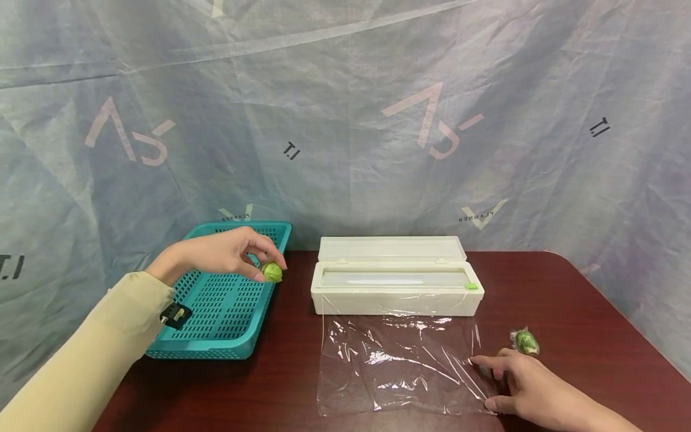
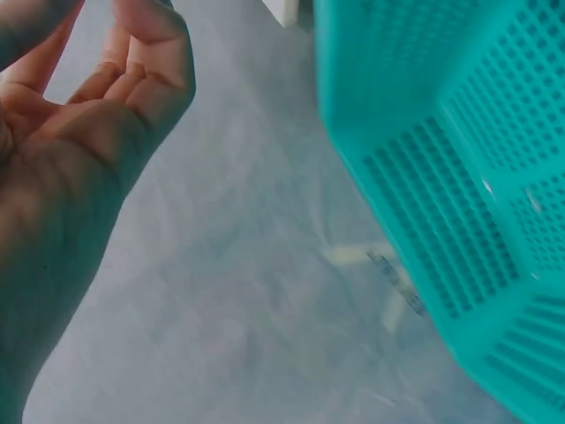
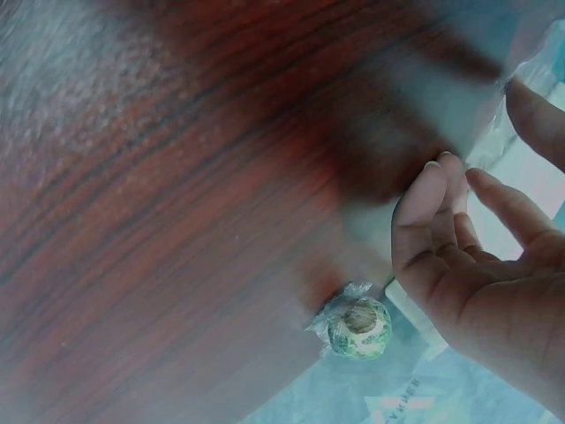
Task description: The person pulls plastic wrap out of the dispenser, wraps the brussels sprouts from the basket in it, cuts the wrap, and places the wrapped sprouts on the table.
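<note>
Between its thumb and fingertips, my left hand (image 1: 237,252) pinches a small green Brussels sprout (image 1: 272,272), held over the right rim of a teal basket (image 1: 245,348). The left wrist view shows part of that hand, but the sprout is out of sight there. My right hand (image 1: 531,384) touches the right edge of a sheet of cling film (image 1: 399,366), its thumb and index finger spread apart. That film runs out over the front of a white cling film dispenser (image 1: 396,304), whose lid is raised. Beyond the right hand lies a film-wrapped Brussels sprout (image 1: 525,342).
A dark red wooden table (image 1: 518,282) carries everything. Behind it hangs a grey printed cloth (image 1: 345,120). On the dispenser's right end sits a green slider (image 1: 471,286).
</note>
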`<control>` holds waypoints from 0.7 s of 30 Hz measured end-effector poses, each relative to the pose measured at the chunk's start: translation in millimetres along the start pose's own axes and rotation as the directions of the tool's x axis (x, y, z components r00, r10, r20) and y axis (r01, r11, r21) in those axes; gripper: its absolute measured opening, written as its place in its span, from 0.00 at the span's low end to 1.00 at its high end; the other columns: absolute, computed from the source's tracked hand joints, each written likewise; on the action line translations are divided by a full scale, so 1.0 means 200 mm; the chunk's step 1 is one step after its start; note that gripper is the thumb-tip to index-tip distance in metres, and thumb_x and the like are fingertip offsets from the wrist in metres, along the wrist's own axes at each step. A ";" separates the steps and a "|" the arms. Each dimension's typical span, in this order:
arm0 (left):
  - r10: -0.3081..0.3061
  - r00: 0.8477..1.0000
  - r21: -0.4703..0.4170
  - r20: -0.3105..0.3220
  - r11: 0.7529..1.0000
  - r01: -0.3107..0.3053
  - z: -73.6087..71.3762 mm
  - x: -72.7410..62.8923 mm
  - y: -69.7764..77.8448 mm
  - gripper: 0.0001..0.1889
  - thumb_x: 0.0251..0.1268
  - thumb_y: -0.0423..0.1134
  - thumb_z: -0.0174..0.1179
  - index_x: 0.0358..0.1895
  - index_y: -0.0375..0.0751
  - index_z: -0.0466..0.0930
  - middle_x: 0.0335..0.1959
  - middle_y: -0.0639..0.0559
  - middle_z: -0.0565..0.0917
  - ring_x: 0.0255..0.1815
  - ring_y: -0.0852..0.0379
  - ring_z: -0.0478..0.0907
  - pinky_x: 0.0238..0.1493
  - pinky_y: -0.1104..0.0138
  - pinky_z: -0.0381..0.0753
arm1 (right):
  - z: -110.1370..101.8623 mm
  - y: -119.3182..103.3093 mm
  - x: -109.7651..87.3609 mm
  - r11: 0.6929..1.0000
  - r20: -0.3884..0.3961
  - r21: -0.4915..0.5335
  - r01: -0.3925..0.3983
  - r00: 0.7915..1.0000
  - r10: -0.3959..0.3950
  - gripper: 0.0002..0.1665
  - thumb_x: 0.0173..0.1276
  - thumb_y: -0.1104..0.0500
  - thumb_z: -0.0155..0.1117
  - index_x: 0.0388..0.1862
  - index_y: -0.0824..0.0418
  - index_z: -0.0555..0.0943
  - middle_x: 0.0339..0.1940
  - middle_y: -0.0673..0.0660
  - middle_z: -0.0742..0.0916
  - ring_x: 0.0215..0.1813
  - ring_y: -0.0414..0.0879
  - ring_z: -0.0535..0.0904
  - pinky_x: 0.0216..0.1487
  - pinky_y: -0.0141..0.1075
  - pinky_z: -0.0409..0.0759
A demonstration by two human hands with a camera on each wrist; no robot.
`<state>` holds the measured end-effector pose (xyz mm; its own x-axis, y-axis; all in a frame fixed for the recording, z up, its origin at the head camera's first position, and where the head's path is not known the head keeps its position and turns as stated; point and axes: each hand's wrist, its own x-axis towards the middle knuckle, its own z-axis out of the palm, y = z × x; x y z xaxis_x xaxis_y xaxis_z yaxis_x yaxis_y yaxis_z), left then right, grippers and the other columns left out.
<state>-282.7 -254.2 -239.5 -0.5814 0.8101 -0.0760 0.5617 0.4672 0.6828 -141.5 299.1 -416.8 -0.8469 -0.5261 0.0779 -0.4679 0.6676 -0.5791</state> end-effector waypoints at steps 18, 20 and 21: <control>0.138 0.986 -0.018 0.092 0.990 -0.137 0.21 0.18 0.21 0.19 0.64 0.21 0.69 0.54 0.43 0.89 0.43 0.50 0.80 0.42 0.44 0.72 0.42 0.64 0.82 | 0.01 0.03 0.00 1.000 0.016 -0.017 -0.025 1.000 0.025 0.40 0.61 0.51 0.83 0.67 0.69 0.81 0.40 0.50 0.76 0.34 0.32 0.71 0.34 0.34 0.75; 0.143 0.985 -0.026 0.096 0.990 -0.141 0.23 0.19 0.22 0.19 0.64 0.21 0.69 0.54 0.43 0.89 0.44 0.50 0.80 0.43 0.44 0.73 0.43 0.63 0.83 | 0.01 0.03 0.00 1.000 0.021 -0.007 -0.031 0.999 0.031 0.40 0.61 0.51 0.83 0.67 0.69 0.81 0.41 0.51 0.77 0.34 0.32 0.72 0.34 0.34 0.75; 0.146 0.984 -0.032 0.099 0.989 -0.143 0.24 0.20 0.23 0.19 0.64 0.22 0.69 0.54 0.43 0.89 0.44 0.50 0.81 0.43 0.45 0.73 0.43 0.63 0.83 | 0.01 0.03 0.00 1.000 0.021 -0.004 -0.027 0.999 0.027 0.40 0.61 0.51 0.83 0.67 0.69 0.81 0.41 0.51 0.77 0.33 0.32 0.72 0.34 0.34 0.75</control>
<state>-252.1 -183.2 -245.2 -0.4322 0.9006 -0.0473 0.6199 0.3348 0.7097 -143.5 302.5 -421.5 -0.8538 -0.5186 0.0448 -0.4456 0.6837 -0.5780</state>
